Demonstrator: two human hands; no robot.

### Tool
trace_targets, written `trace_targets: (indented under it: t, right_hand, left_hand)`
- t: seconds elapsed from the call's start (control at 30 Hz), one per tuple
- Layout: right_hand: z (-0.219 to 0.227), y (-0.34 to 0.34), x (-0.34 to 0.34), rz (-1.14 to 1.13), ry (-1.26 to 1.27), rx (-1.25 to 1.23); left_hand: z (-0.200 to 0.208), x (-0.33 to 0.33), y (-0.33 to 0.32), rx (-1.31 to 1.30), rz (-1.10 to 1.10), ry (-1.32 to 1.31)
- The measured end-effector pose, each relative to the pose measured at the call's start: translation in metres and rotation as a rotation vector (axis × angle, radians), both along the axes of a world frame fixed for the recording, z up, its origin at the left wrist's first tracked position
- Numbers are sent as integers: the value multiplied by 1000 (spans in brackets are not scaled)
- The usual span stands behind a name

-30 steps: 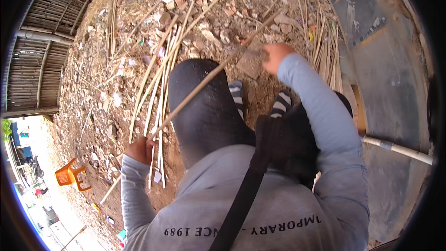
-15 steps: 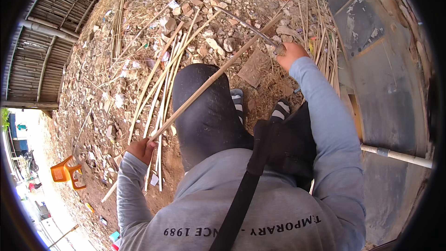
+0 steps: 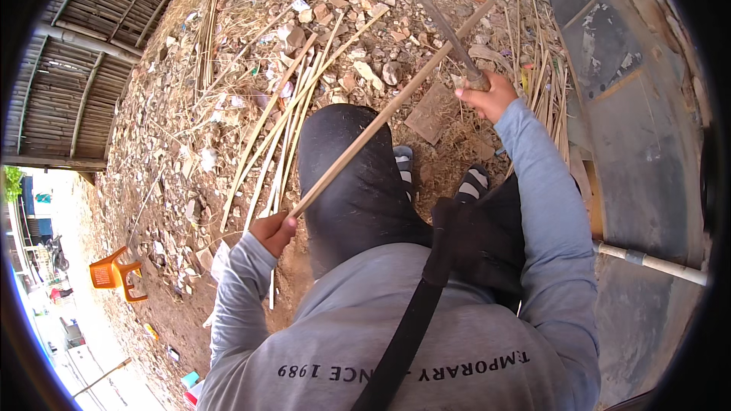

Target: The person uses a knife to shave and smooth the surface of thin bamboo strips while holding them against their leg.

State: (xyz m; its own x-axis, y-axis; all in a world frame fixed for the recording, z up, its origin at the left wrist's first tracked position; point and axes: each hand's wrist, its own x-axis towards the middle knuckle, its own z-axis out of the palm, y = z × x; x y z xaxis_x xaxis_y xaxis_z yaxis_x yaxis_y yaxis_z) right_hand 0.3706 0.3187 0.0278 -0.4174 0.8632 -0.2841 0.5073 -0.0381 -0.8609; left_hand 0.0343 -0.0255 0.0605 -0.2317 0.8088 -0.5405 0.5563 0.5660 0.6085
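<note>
My left hand (image 3: 274,233) is closed around the near end of a long split bamboo strip (image 3: 365,135). The strip slants up and right across my left thigh, its far end over the rubble. In my right hand (image 3: 493,97) is the handle of a long-bladed knife (image 3: 431,14), the blade pointing away and to the left. Blade and strip cross a little beyond my right hand; whether they touch I cannot tell. Beside my left leg lie several thinner bamboo strips (image 3: 283,125) in a loose bunch.
Stony, littered ground (image 3: 175,122) surrounds my sandalled feet. More strips (image 3: 550,99) lie at the right, beside a grey panel (image 3: 643,152) with a pale pole (image 3: 662,262). An orange plastic chair (image 3: 114,274) is at the left, below a bamboo-slat structure (image 3: 61,99). A flat slab (image 3: 432,113) lies ahead.
The knife has swung, so its blade now points more steeply away from me. My left hand and the strip's near end have shifted right and slightly up; the view has also shifted a little.
</note>
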Motion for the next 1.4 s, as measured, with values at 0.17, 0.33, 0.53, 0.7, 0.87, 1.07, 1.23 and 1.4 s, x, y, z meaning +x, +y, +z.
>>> trace_targets:
  t: [0.17, 0.33, 0.53, 0.7, 0.87, 1.07, 1.23, 1.4]
  right_hand:
    - [14, -20, -13, 192, 436, -175]
    - [10, -12, -6, 178, 587, -206]
    - [13, -11, -3, -58, 800, -305]
    - [15, 4, 13, -195, 795, -195]
    - [16, 21, 27, -314, 897, -177]
    - [19, 27, 31, -405, 987, -140]
    - [22, 20, 25, -699, 314, 279]
    - [45, -22, 8, -125, -100, 510]
  left_hand:
    - [10, 25, 26, 86, -106, 127]
    - [14, 34, 37, 126, -200, 367]
    - [16, 35, 19, 300, -130, 351]
    - [31, 21, -4, 159, -18, 434]
    - [7, -2, -51, -17, -128, 493]
    - [-15, 7, -64, 103, 3, 612]
    - [-16, 25, -44, 157, 83, 612]
    - [-9, 38, -21, 152, 79, 633]
